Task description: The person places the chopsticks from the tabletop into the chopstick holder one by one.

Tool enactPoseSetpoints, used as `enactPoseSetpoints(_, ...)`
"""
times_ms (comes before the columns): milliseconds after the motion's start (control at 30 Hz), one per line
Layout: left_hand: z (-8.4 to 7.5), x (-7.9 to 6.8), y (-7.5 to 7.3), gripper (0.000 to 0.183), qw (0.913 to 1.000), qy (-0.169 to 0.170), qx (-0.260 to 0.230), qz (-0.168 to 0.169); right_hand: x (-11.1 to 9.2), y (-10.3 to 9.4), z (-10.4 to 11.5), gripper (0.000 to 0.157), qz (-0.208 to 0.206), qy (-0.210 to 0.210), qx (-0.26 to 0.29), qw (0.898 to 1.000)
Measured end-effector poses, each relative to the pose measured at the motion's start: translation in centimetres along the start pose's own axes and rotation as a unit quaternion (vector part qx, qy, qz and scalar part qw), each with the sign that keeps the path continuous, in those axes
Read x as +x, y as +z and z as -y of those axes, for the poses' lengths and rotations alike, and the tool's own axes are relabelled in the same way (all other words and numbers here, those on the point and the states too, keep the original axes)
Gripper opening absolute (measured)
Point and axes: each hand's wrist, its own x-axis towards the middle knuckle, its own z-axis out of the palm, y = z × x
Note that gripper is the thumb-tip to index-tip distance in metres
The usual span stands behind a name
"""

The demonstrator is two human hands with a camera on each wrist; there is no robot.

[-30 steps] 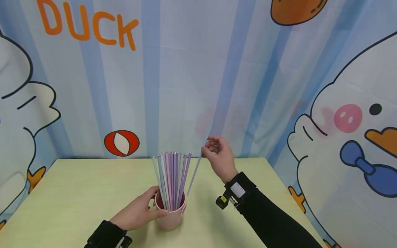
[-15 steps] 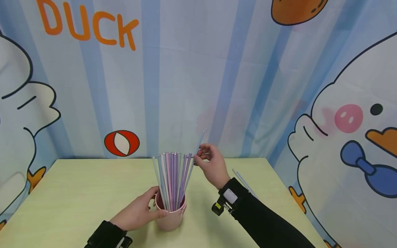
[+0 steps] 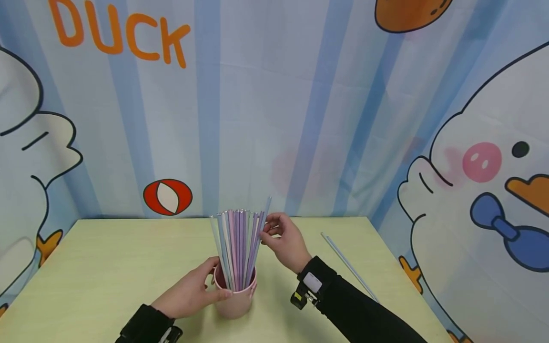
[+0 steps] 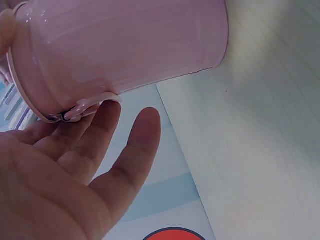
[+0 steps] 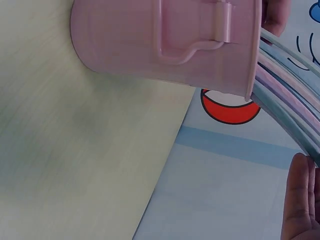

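Head view: pink cup point(image 3: 235, 297) near centre on pale table point(image 3: 107, 267), left hand point(image 3: 188, 293) curled round its left side; right hand point(image 3: 283, 240) pinching one blue straw point(image 3: 262, 224), upright, leaning right, just right of bundled straws point(image 3: 238, 247). Loose straw point(image 3: 349, 267) lying far right. Left wrist view: fingers point(image 4: 95, 145) relaxed against cup point(image 4: 120, 50). Right wrist view: cup point(image 5: 170, 45), straws point(image 5: 287, 115) fanning out, fingertip point(image 5: 300, 200) beside them.
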Motion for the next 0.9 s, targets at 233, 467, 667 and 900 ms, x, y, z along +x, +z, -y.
enactPoseSetpoints(233, 0.0, 0.1, 0.0, 0.081, 1.0000, 0.003, 0.000, 0.000, -0.9, 0.5, -0.9, 0.033, 0.025, -0.005, -0.014, 1.000)
enactPoseSetpoints(467, -0.1, 0.0, 0.0, 0.081, 1.0000, 0.006, 0.001, -0.001, -1.4, 0.8, -1.5, 0.033, 0.040, 0.003, -0.020, 0.999)
enactPoseSetpoints(667, 0.0, 0.0, -0.1, 0.082, 1.0000, 0.005, 0.000, -0.003, -1.6, 1.0, -1.3, 0.034, 0.051, 0.024, -0.026, 0.998)
enactPoseSetpoints(900, 0.1, 0.1, 0.0, 0.083, 1.0000, -0.006, 0.000, -0.001, -1.9, 0.3, -1.3, 0.031, 0.057, 0.002, -0.075, 0.996)
